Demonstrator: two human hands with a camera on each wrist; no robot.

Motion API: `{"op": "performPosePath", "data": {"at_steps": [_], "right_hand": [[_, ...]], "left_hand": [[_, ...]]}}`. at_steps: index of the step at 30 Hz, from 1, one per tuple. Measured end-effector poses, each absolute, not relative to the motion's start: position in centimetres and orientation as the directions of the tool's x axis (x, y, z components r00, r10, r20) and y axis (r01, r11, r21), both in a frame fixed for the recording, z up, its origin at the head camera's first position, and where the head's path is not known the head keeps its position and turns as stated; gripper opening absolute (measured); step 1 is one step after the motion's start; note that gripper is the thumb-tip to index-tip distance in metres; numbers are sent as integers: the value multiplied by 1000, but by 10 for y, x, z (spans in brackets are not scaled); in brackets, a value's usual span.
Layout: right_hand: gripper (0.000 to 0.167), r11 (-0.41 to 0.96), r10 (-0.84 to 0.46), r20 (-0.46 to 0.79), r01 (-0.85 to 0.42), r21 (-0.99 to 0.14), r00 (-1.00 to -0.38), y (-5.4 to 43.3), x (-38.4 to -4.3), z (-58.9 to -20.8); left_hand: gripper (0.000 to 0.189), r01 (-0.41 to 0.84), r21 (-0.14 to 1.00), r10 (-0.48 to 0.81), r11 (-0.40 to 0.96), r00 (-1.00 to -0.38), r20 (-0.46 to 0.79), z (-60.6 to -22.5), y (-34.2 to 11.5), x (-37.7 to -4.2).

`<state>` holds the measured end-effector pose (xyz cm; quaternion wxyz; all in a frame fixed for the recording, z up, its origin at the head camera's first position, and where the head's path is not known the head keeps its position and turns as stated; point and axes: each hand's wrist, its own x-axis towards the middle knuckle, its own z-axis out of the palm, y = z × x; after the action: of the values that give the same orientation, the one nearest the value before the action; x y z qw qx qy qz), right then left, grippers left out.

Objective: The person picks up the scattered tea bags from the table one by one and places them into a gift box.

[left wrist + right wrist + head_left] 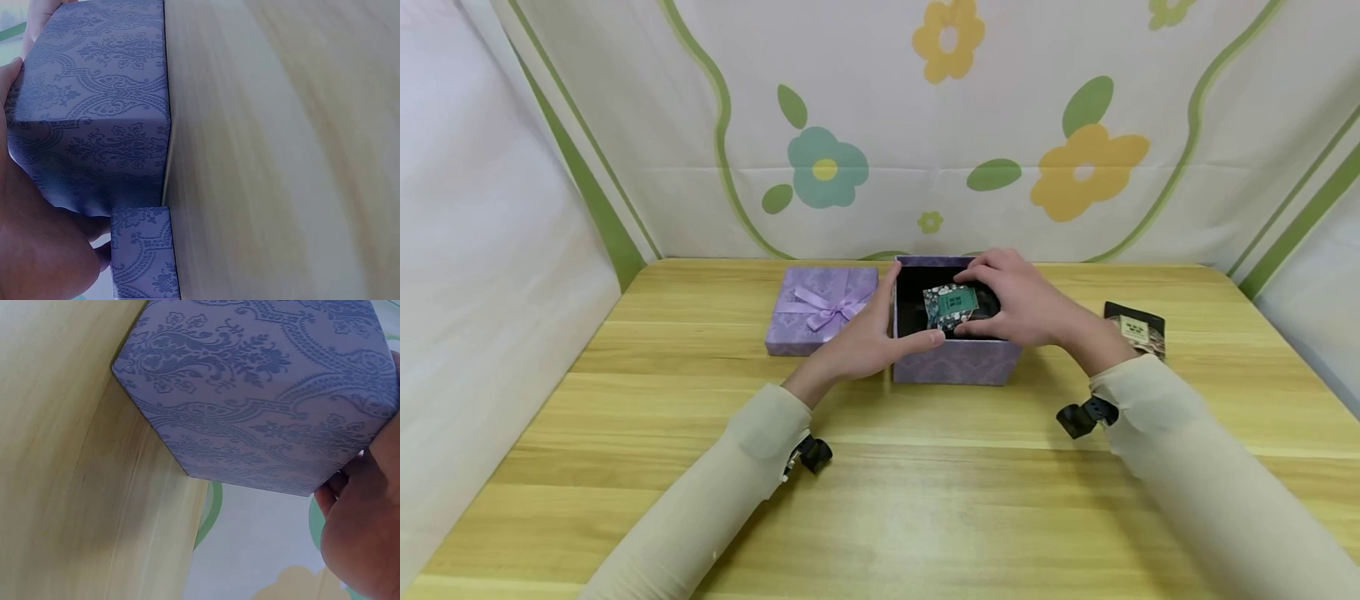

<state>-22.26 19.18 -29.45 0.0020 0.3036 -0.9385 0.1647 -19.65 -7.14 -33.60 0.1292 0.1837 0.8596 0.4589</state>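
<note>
A lidless purple patterned box (pixel 958 364) with a dark interior stands near the back of the table. Over its opening is a small packet (pixel 956 303) with a green label and a floral print. My right hand (pixel 1026 304) reaches over the box's right side and pinches the packet between thumb and fingers. Along the box's left wall lies my left hand (pixel 868 337), fingers extended and thumb stretched across the front rim near the packet. Both wrist views show the box's outer walls; the packet is hidden there.
A purple lid (pixel 808 312) with a ribbon bow lies left of the box, close to the left hand. On the right, partly behind the right forearm, is a dark pouch (pixel 1138 321) with a pale label. A floral cloth (pixel 887 200) hangs along the table's back edge.
</note>
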Motion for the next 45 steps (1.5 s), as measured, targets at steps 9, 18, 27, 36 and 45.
{"op": "performPosePath", "data": {"at_steps": [9,18,27,36,45], "right_hand": [[72,781,-569,66,-564,-269,-820,190,-224,-296],[58,708,-452,183,-476,-522,-873,224,-218,-295],[70,799,-288,85,-288,-527,-954,320,-205,-297],[89,874,-220,-44,-177,-453,-975,397,-201,-321],[101,887,-217,-132,-139,-440,-967,426,-204,-347]], "left_hand": [[120,196,834,435,515,-899,-57,-337,-73,-197],[121,200,837,438,509,-897,-52,-336,-71,-196],[120,205,833,439,513,-897,-50,-337,-70,-196],[121,198,838,437,509,-898,-54,-336,-71,-196],[120,204,834,441,513,-896,-51,-337,-70,-196]]}}
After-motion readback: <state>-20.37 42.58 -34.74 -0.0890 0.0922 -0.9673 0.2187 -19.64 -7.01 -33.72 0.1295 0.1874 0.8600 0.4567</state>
